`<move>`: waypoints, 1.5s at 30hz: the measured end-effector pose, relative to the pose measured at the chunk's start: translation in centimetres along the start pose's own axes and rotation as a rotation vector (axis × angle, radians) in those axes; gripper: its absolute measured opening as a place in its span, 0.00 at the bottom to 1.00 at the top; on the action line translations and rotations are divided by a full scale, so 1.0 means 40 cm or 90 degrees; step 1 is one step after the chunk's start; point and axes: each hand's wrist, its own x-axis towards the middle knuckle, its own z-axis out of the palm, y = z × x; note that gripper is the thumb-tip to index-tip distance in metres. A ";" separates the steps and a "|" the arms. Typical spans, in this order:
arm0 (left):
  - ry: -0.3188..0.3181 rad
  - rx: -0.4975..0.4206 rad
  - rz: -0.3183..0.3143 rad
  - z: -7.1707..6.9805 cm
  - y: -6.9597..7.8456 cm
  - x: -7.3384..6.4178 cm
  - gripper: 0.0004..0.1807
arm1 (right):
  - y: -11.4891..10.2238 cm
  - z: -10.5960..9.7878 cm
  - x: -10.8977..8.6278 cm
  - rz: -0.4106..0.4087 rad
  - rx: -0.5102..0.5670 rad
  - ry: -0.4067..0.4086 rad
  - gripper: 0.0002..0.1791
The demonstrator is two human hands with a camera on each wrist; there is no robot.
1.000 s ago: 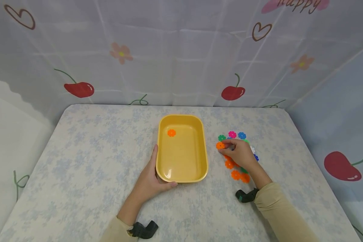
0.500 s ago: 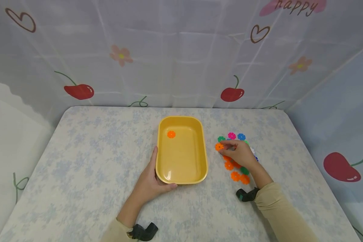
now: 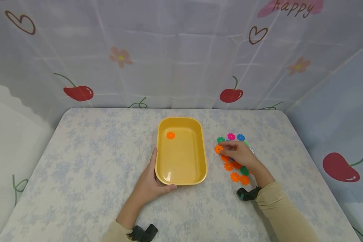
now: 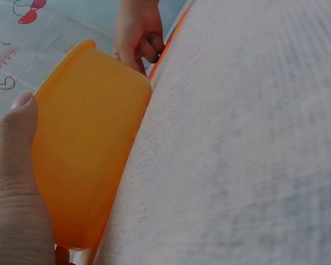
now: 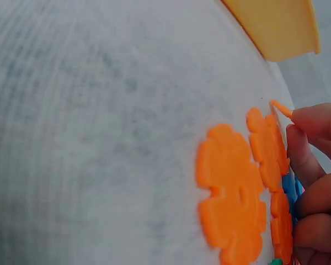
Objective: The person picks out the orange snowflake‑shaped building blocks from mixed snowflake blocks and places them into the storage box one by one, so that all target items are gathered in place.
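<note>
A yellow tray sits mid-table, and my left hand grips its near left corner. The thumb lies along the near rim, while the other fingers go round the left side and are partly hidden. One orange flower-shaped disc lies inside the tray toward its far left. To the right, my right hand pinches another orange flower disc between thumb and index finger, at the left edge of a loose group of discs. That group includes orange discs, a pink disc and a blue disc; the hand covers some.
A green disc lies just beyond the right fingertips, and a darker green one below the right wrist. The pale floral tabletop ends at a printed curtain behind. Black wrist cameras sit on both wrists.
The head view has shifted slightly. My right hand, pinching the orange disc, has come a touch nearer to me. The left hand and tray keep their place.
</note>
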 end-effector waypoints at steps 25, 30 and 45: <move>-0.017 0.003 -0.001 0.000 -0.013 0.006 0.73 | -0.324 0.154 0.073 -0.130 -0.013 -0.044 0.16; -0.013 0.006 -0.008 -0.002 -0.013 0.004 0.73 | -0.345 0.224 0.100 -0.148 -0.062 -0.047 0.15; -0.011 0.022 0.000 -0.004 -0.006 0.004 0.74 | -0.321 0.316 0.129 -0.111 -0.181 -0.025 0.14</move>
